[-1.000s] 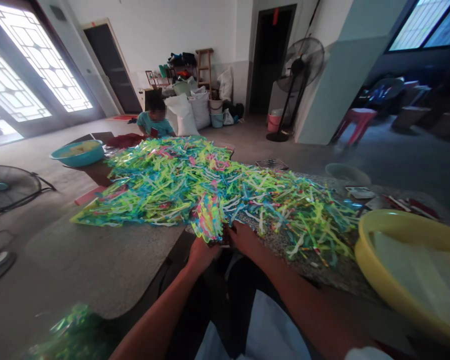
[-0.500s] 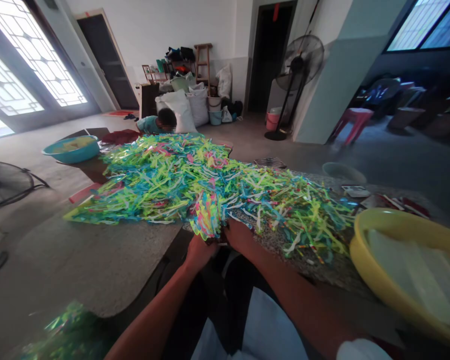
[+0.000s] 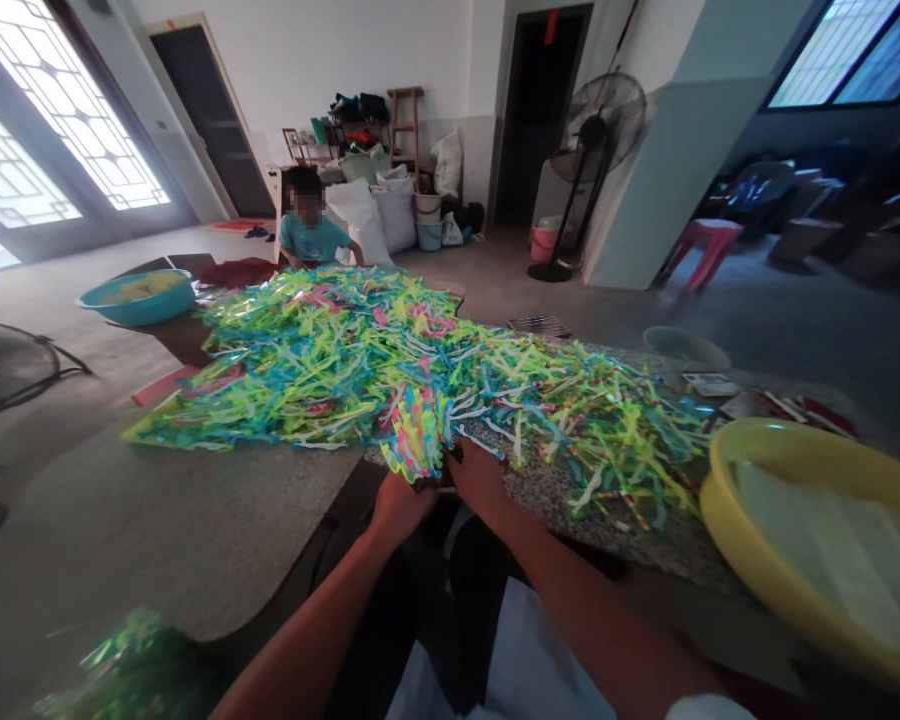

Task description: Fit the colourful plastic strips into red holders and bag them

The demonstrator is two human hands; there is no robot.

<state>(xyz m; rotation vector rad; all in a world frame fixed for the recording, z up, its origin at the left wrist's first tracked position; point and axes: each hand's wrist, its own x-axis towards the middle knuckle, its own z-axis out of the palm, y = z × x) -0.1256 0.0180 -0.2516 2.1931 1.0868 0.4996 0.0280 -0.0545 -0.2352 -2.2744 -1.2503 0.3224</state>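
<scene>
My left hand point(image 3: 405, 500) is closed round the lower end of a bundle of thin plastic strips point(image 3: 418, 430) in yellow, pink, blue and white, which fans upward at the front edge of the stone table point(image 3: 536, 490). Close by on the right, my right hand point(image 3: 474, 468) has its fingers curled in at the bundle's side; the fingertips are hidden, and I cannot make out what they hold. Just beyond both hands spreads a large heap of similar loose strips point(image 3: 307, 350), with more strips point(image 3: 615, 420) reaching right, some with red ends.
A yellow basin point(image 3: 727, 490) with pale sheet-like material stands at the right. At the left are a blue basin point(image 3: 146, 308) and a low fan point(image 3: 15, 370). Behind the heap is a person point(image 3: 311, 235) in a teal shirt. A standing fan point(image 3: 592, 130) is farther back.
The person behind the heap has risen from a bent-down position to upright. My hands and the bundle stay in nearly the same place; the view shifts slightly.
</scene>
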